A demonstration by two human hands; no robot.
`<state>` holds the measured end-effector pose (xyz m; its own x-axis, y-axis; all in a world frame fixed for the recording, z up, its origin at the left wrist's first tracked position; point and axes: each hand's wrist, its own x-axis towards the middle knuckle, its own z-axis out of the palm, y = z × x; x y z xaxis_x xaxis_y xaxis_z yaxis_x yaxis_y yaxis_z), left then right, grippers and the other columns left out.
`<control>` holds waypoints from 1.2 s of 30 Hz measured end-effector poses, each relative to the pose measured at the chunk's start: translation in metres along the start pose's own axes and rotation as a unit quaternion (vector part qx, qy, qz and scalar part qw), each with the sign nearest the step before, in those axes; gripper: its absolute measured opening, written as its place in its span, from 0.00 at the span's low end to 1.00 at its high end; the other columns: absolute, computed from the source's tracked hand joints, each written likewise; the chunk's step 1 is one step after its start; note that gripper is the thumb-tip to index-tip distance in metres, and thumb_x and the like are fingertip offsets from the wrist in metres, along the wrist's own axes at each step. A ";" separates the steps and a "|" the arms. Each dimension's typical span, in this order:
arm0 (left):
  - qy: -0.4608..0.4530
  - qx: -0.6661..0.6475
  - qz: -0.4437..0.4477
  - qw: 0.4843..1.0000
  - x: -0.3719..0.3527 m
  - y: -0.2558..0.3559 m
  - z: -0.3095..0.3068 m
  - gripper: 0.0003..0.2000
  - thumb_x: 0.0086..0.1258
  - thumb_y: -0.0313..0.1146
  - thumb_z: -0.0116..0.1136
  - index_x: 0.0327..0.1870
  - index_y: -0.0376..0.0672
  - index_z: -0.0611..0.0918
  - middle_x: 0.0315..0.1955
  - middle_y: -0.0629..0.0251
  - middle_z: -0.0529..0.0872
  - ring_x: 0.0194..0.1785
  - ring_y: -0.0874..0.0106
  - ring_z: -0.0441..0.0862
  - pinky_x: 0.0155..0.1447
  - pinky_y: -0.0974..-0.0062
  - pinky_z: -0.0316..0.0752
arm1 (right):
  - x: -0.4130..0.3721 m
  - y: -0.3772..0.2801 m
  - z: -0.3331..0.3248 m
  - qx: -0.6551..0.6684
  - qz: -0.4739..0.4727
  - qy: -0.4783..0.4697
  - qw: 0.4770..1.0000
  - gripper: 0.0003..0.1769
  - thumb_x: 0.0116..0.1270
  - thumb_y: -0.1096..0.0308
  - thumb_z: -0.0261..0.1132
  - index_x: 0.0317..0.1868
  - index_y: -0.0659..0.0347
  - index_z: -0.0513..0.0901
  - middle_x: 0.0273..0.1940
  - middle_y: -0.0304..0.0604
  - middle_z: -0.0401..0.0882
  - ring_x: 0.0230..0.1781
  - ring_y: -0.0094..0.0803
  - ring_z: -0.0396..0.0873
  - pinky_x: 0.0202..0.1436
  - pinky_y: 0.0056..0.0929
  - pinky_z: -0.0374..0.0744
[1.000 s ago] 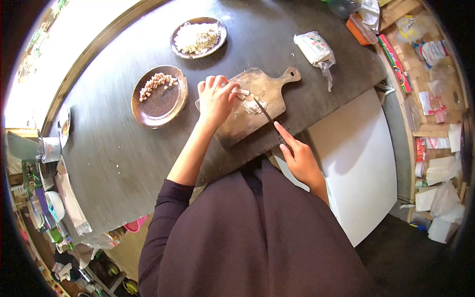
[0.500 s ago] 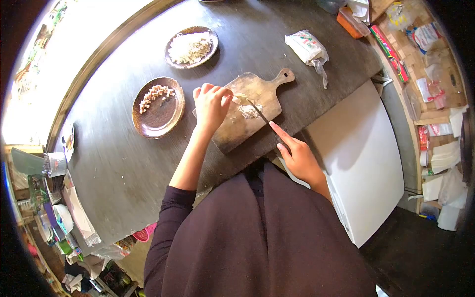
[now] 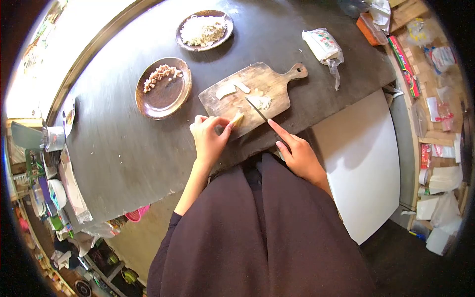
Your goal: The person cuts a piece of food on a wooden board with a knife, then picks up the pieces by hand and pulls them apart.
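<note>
A wooden cutting board (image 3: 267, 79) with a handle lies on the dark table. My left hand (image 3: 210, 136) pinches a pale yellowish piece (image 3: 238, 119) at the board's near left edge. My right hand (image 3: 300, 157) is wrapped round a knife (image 3: 257, 109), index finger along its back, with the blade's tip by a small heap of pale chopped bits (image 3: 262, 102). Two pale slices (image 3: 226, 91) lie farther left on the board. Beyond it stand a brown plate (image 3: 166, 101) with small pinkish-brown cubes and another plate (image 3: 228, 30) heaped with whitish shreds.
A white plastic packet (image 3: 323, 45) lies at the back right of the table (image 3: 123, 173). An orange container (image 3: 371, 29) and a red-green box (image 3: 403, 64) are at the far right. A white surface (image 3: 361, 158) stands beside the table.
My left hand has moved from over the board's middle toward its near left edge, with a pale piece between its fingers. Slices it covered now show. The view has shifted slightly.
</note>
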<state>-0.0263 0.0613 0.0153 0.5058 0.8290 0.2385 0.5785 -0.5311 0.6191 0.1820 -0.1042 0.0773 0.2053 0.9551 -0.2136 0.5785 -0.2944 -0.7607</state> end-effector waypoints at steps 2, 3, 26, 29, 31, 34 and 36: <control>0.023 0.040 0.002 0.999 -0.006 0.000 0.006 0.05 0.59 0.38 0.76 0.33 0.54 0.89 0.30 0.79 0.87 0.43 0.67 0.77 0.53 0.66 0.66 | 0.002 0.001 0.002 -0.006 0.011 -0.028 1.000 0.35 0.75 0.73 0.58 0.80 0.42 0.66 0.55 0.64 0.83 0.51 0.59 0.83 0.58 0.45 0.79; 0.034 0.064 -0.003 0.997 -0.008 0.004 0.005 0.07 0.59 0.39 0.76 0.36 0.55 0.89 0.31 0.78 0.85 0.45 0.67 0.77 0.55 0.64 0.66 | 0.003 0.002 0.004 -0.006 0.010 -0.033 0.999 0.35 0.75 0.73 0.58 0.80 0.42 0.66 0.55 0.64 0.83 0.51 0.59 0.83 0.58 0.45 0.79; 0.081 0.140 -0.002 0.987 -0.008 0.021 0.021 0.09 0.59 0.40 0.74 0.40 0.56 0.89 0.41 0.74 0.84 0.54 0.64 0.76 0.60 0.61 0.63 | 0.002 0.025 0.019 -0.197 -0.061 0.019 0.978 0.36 0.75 0.61 0.63 0.79 0.22 0.64 0.31 0.45 0.76 0.24 0.48 0.83 0.29 0.46 0.85; 0.083 0.138 -0.010 0.987 -0.009 0.023 0.020 0.08 0.58 0.40 0.74 0.37 0.56 0.89 0.41 0.76 0.84 0.54 0.64 0.76 0.60 0.61 0.63 | 0.003 0.028 0.019 -0.200 -0.059 0.018 0.978 0.37 0.74 0.61 0.63 0.79 0.22 0.63 0.30 0.45 0.75 0.24 0.48 0.83 0.29 0.46 0.85; 0.086 0.146 -0.013 0.985 -0.010 0.024 0.019 0.08 0.58 0.40 0.75 0.37 0.56 0.88 0.40 0.76 0.84 0.54 0.64 0.76 0.60 0.61 0.63 | 0.006 0.029 0.017 -0.196 -0.062 0.018 0.978 0.37 0.74 0.61 0.63 0.79 0.21 0.63 0.30 0.44 0.75 0.24 0.47 0.83 0.29 0.46 0.85; 0.087 0.152 -0.012 0.984 -0.013 0.023 0.021 0.08 0.58 0.41 0.75 0.36 0.56 0.88 0.39 0.76 0.84 0.54 0.64 0.76 0.60 0.60 0.62 | 0.007 0.030 0.017 -0.192 -0.069 0.007 0.979 0.37 0.74 0.60 0.63 0.79 0.21 0.63 0.31 0.44 0.75 0.24 0.47 0.83 0.29 0.46 0.85; 0.089 0.155 -0.020 0.984 -0.014 0.026 0.021 0.09 0.58 0.42 0.75 0.37 0.56 0.88 0.39 0.75 0.85 0.55 0.64 0.76 0.61 0.60 0.62 | 0.008 0.031 0.017 -0.192 -0.075 -0.007 0.979 0.37 0.74 0.60 0.64 0.79 0.22 0.63 0.31 0.44 0.75 0.24 0.47 0.83 0.29 0.46 0.85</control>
<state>-0.0053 0.0323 0.0123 0.3741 0.8531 0.3637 0.7772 -0.5024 0.3790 0.1885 -0.1051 0.0419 0.0870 0.9880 -0.1274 0.8554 -0.1396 -0.4987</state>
